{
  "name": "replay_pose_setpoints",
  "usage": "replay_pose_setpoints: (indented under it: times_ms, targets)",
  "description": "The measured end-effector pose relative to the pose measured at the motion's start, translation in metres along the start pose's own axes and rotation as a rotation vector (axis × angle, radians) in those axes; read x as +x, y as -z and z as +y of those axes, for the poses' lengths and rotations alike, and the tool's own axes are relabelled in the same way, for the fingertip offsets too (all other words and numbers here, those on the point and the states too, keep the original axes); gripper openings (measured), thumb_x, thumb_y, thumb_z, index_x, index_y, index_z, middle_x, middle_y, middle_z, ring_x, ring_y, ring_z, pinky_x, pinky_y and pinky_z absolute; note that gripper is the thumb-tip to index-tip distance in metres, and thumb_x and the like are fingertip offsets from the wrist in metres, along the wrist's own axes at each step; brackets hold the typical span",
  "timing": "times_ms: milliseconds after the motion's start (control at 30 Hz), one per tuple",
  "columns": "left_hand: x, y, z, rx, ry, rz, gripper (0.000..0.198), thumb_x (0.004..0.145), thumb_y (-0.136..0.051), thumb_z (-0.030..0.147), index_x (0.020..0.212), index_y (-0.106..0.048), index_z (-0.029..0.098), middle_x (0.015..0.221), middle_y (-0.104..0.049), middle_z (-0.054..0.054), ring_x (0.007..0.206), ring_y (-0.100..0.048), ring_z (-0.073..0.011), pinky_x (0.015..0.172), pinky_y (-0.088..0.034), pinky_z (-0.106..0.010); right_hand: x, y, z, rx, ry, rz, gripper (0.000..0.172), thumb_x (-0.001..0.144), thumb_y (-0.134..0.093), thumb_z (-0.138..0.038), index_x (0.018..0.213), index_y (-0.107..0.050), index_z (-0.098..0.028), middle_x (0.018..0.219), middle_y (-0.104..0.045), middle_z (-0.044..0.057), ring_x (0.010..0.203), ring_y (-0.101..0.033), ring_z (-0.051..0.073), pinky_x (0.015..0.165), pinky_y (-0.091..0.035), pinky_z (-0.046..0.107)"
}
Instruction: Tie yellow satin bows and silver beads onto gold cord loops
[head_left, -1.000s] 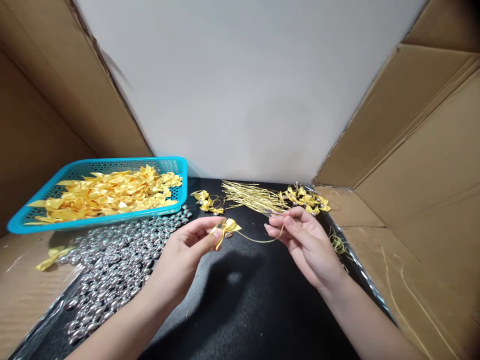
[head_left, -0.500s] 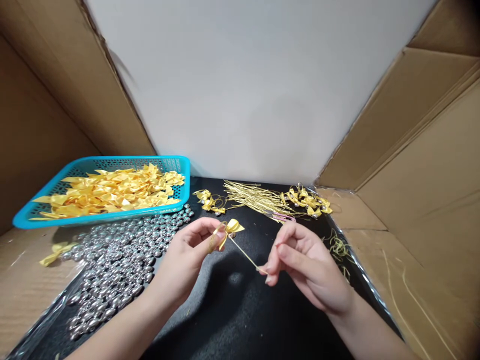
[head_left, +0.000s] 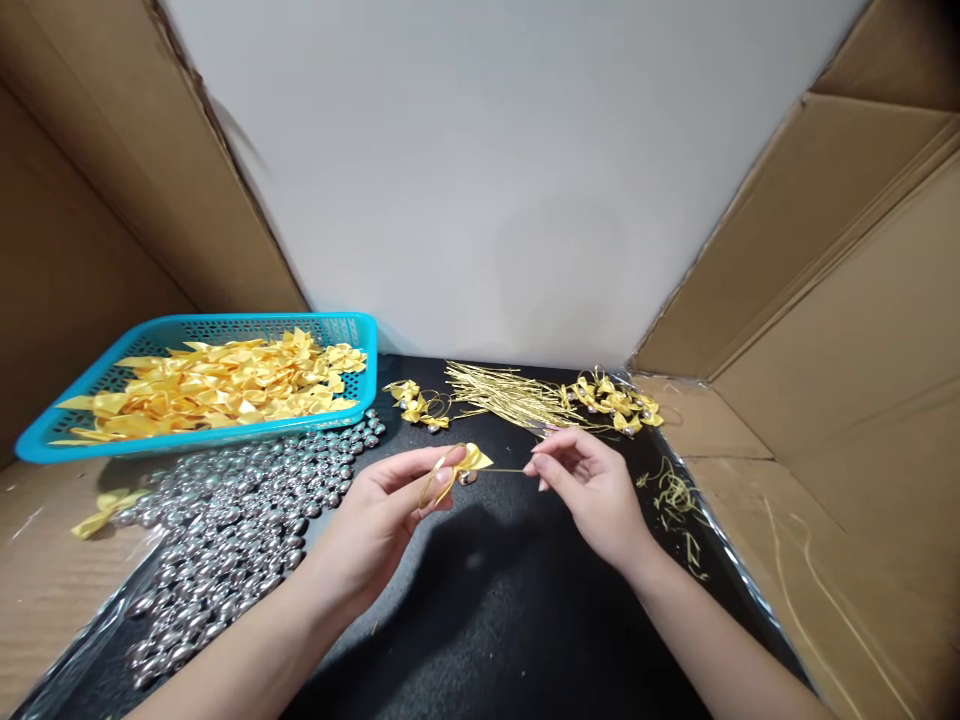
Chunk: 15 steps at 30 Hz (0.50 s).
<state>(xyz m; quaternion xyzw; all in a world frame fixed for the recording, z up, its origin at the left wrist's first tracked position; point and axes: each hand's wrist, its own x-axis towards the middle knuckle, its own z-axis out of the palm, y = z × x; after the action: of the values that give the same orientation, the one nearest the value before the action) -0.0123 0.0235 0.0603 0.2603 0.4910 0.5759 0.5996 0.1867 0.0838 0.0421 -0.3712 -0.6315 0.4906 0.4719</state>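
Between thumb and fingers, my left hand [head_left: 401, 500] pinches a yellow ribbon bow [head_left: 474, 460]. A small silver bell [head_left: 466, 477] sits against the bow, and a loop of gold cord curls around by my left fingertips. From the bow a thin gold cord [head_left: 502, 470] runs straight out to the right. Its far end is pinched by the fingertips of my right hand [head_left: 589, 490]. Both hands are held over the black table surface [head_left: 480, 630].
A blue basket [head_left: 30, 447] of yellow bows stands at the left. Many silver bells [head_left: 232, 520] spread before it. Gold cords [head_left: 510, 395] lie at the back, with finished bow pieces [head_left: 615, 400] beside them. Cord scraps [head_left: 675, 495] lie at right. Cardboard walls [head_left: 847, 280] flank the table.
My right hand has risen and shifted slightly left. The cord between my hands, slanting down before, is now nearly level. My left hand keeps its pinch on the bow.
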Motion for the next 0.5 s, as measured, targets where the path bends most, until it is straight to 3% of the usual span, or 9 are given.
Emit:
replay_pose_setpoints:
  times_ms: [233,367,500]
  targets:
    - [0.0,0.001,-0.003,0.015,0.054,-0.172,0.015,0.066,-0.084,0.026,0.079,-0.08,0.02,0.089,-0.076,-0.004,0.084,-0.065,-0.0146,0.079,-0.053,-0.021,0.0,0.002,0.004,-0.087,0.086,-0.011,0.006,0.084,-0.065,-0.024,0.08,-0.063,-0.021,0.074,-0.072,0.002,0.072,-0.068,0.017,0.071,-0.052,0.031]
    - [0.0,0.001,-0.003,-0.041,0.092,-0.259,0.013,0.07,-0.081,0.024,0.081,-0.079,0.019,0.087,-0.075,-0.003,0.083,-0.068,-0.0148,0.074,-0.054,-0.019,-0.002,-0.003,0.011,-0.113,0.076,-0.039,0.006,0.084,-0.064,-0.024,0.079,-0.063,-0.021,0.072,-0.073,0.002,0.071,-0.068,0.017,0.071,-0.051,0.031]
    - [0.001,0.002,-0.001,-0.087,0.094,-0.268,0.011,0.07,-0.081,0.021,0.08,-0.079,0.018,0.084,-0.075,-0.004,0.08,-0.069,-0.0144,0.067,-0.055,-0.017,-0.006,-0.011,0.018,-0.12,0.075,-0.071,0.005,0.084,-0.064,-0.023,0.079,-0.064,-0.02,0.072,-0.074,0.002,0.07,-0.07,0.017,0.07,-0.053,0.03]
